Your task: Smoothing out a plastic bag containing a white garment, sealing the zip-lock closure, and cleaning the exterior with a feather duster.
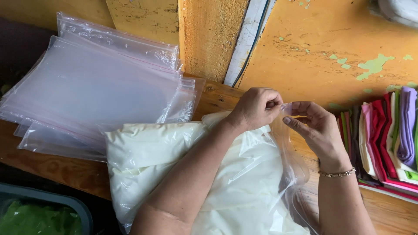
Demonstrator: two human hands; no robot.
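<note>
Cream-white folded cloth (174, 174) already sits inside a clear zip bag (287, 169) at the lower middle of the frame, resting on a worn wooden table (61, 167) that runs along a peeling orange wall (313, 48). Both hands meet at the upper edge of that bag, just right of centre: the left hand (254, 106) is curled tight, its thumb and fingers pinching the bag's mouth, and the right hand (315, 126), with a thin chain bracelet (337, 173) at the wrist, pinches the same strip of plastic between thumb and forefinger right beside it. The two grips are touching or very nearly so. Judging by how things lie, the filling is done and the sealing is what is in hand; the closure strip trails loose down the right side of the bag toward the lower edge of the frame, so most of the mouth looks unsealed, though the glare on the plastic makes it hard to tell exactly how much is pressed shut. At the upper left of the frame lies a fanned stack of empty zip bags (91, 91) with pink closure strips, overlapping one another and reaching to the filled bag's upper left corner. At the right edge a row of folded cloths (387, 139) in pink, red, white, green and purple stands packed together. A dark bin with something green in it (39, 215) shows at the lower left corner, below the table edge.
</note>
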